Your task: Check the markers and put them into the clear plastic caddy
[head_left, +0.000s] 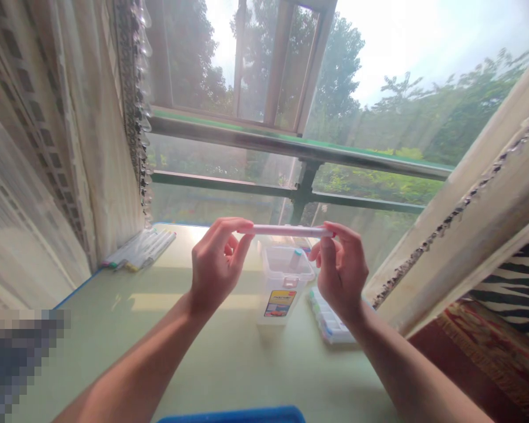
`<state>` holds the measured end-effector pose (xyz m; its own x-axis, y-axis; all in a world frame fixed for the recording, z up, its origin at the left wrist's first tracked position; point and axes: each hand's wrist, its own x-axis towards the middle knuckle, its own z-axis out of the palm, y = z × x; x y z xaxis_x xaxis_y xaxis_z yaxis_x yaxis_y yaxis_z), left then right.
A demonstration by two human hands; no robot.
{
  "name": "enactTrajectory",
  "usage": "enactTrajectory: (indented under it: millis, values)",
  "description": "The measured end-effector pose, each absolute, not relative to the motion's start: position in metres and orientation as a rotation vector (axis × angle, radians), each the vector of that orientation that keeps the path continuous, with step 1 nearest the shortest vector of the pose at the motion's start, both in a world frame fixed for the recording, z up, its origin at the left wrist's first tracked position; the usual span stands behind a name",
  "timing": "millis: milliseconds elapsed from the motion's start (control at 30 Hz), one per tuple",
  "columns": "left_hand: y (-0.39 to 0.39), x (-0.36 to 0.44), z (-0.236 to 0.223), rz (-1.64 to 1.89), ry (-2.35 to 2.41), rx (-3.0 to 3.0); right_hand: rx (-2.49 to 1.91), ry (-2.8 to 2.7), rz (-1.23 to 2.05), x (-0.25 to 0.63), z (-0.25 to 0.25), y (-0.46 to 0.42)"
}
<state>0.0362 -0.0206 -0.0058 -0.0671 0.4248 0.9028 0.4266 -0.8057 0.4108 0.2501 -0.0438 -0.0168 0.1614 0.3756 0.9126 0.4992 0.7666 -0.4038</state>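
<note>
A slim white marker (286, 231) is held level in the air between both hands. My left hand (218, 255) pinches one end between thumb and fingertips. The other end, with a bit of red showing, is pinched by my right hand (342, 264). Behind and below the marker stands a clear plastic box (267, 294) with a yellow and blue label. One marker with a teal end (297, 257) leans inside that box. Close to my right wrist lies a white tray of markers (330, 323), partly covered by the hand.
Several white markers (147, 249) lie in a pile at the table's far left. A blue tray edge (238, 416) shows at the near side of the pale green table (229, 364). Curtains (83, 117) hang at both sides of the window, with a green railing (229, 185) across it.
</note>
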Motion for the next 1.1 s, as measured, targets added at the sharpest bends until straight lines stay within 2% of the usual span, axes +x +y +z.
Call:
enactTrajectory:
  millis: [167, 400, 567, 833, 1100]
  values:
    - [-0.0208, 0.0373, -0.0069, -2.132, -1.003, -2.115, -0.818, -1.438, -0.124, 0.2525, -0.0192, -0.0432]
    - [-0.0196, 0.0382, -0.0062, -1.967, -1.01, -2.311, -0.666, -1.454, -0.143, 0.2488, -0.0133, -0.0441]
    - [-0.0202, 0.0375, -0.0042, -2.025, -0.951, -2.385, -0.658, -1.425, -0.159, 0.2484, -0.013, -0.0448]
    - [-0.0203, 0.0363, -0.005, -2.04, -0.933, -2.232, -0.766, -1.366, -0.013, 0.2494, -0.0106, -0.0479]
    - [-0.02, 0.0358, -0.0056, -2.017, -0.879, -2.168, -0.697, -1.355, 0.075, 0.2454, -0.0103, -0.048]
